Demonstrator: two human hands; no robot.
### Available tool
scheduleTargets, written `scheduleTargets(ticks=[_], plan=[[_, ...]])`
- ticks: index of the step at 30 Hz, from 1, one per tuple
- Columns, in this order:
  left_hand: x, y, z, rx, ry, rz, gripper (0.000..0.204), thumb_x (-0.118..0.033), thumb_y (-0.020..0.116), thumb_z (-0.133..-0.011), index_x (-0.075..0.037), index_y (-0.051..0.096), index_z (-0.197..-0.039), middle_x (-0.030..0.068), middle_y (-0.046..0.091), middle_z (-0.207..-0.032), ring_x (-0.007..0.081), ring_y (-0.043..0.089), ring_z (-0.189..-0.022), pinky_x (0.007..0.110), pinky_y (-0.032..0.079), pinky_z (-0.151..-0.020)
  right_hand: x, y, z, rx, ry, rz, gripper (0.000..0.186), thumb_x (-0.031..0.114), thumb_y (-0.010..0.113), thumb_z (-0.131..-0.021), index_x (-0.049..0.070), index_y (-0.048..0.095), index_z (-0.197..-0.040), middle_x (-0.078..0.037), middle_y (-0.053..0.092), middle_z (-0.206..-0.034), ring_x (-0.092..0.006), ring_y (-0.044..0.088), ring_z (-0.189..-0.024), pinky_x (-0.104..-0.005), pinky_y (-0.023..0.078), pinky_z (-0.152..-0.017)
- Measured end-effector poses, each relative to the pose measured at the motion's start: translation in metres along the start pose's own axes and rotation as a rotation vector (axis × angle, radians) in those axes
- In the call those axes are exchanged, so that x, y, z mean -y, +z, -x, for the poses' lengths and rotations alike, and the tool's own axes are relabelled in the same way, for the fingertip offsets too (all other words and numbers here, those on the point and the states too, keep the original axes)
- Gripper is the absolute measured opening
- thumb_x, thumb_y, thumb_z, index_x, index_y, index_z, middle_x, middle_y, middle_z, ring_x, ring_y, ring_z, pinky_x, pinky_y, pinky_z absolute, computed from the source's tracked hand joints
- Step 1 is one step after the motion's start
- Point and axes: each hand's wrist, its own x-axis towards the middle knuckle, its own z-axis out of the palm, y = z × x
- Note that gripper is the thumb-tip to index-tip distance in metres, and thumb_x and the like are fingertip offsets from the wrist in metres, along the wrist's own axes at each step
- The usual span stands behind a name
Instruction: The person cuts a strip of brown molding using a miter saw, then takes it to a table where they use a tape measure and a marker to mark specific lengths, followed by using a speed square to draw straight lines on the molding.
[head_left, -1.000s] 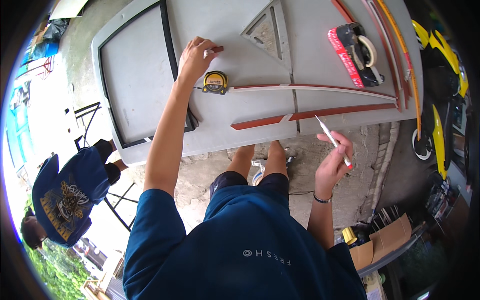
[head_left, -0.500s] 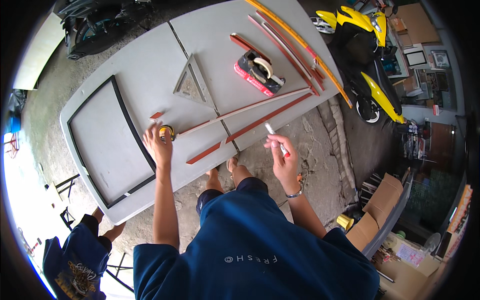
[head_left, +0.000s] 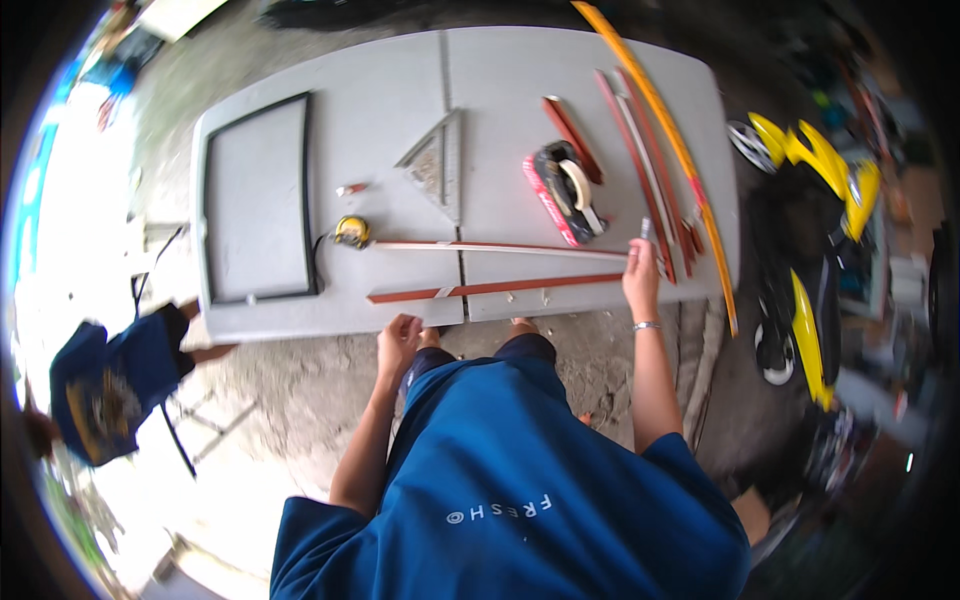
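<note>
My right hand (head_left: 640, 278) is closed around a slim marker (head_left: 646, 229), its tip pointing away from me, over the right ends of two long strips. The farther strip (head_left: 520, 249) is reddish brown with a pale face. The nearer strip (head_left: 540, 285) is reddish brown with a small light mark towards its left end. My left hand (head_left: 400, 338), fingers curled in and seemingly holding nothing, hovers by the table's near edge, below the nearer strip's left end. A yellow and black tape measure (head_left: 352, 232) sits at the farther strip's left end.
The grey folding table (head_left: 380, 90) also carries a black frame (head_left: 309, 190), a triangular set square (head_left: 436, 165), a tape dispenser (head_left: 565, 192), a small red piece (head_left: 351, 189), more reddish strips (head_left: 640, 160) and a yellow ruler (head_left: 668, 130). A person (head_left: 110, 385) is at left, a yellow motorcycle (head_left: 810, 300) at right.
My left hand has left the tape measure and drawn back to the near table edge, its fingers curling. My right hand has carried the marker rightward to the strips' right ends. The view has turned.
</note>
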Motion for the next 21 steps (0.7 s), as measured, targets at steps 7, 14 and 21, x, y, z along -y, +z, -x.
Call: scheduleTargets(ticks=[7,14,21], plan=[[-0.051,0.118,0.006,-0.114,-0.537,0.519,0.05,-0.047,0.065,-0.098,0.003,0.069,-0.098,0.0127,0.073,-0.084,0.0198,0.072,-0.063,0.032,0.057,-0.051,-0.056,0.022,-0.049,0.163,-0.236,0.362,0.024,0.019,0.063,-0.097,0.005,0.06,-0.117,-0.015,0.058,-0.117,-0.0388,0.057,-0.112,-0.0515,0.048,-0.093],[-0.092,0.159,-0.022,-0.335,-0.744,0.313,0.061,-0.054,0.074,-0.088,0.005,0.068,-0.095,0.0128,0.072,-0.074,0.0223,0.072,-0.057,0.034,0.058,-0.047,-0.041,0.01,-0.022,0.296,-0.311,0.201,0.025,0.025,0.066,-0.096,0.008,0.065,-0.114,-0.014,0.06,-0.111,-0.0361,0.057,-0.109,-0.0515,0.045,-0.095],[-0.068,0.181,-0.016,-0.596,-0.688,0.591,0.031,-0.027,0.066,-0.093,0.003,0.065,-0.102,0.0125,0.073,-0.078,0.0216,0.072,-0.059,0.033,0.059,-0.049,-0.029,0.025,-0.041,0.626,-0.646,0.182,0.034,0.028,0.073,-0.09,0.008,0.063,-0.115,-0.016,0.061,-0.112,-0.0384,0.056,-0.112,-0.0531,0.044,-0.097]])
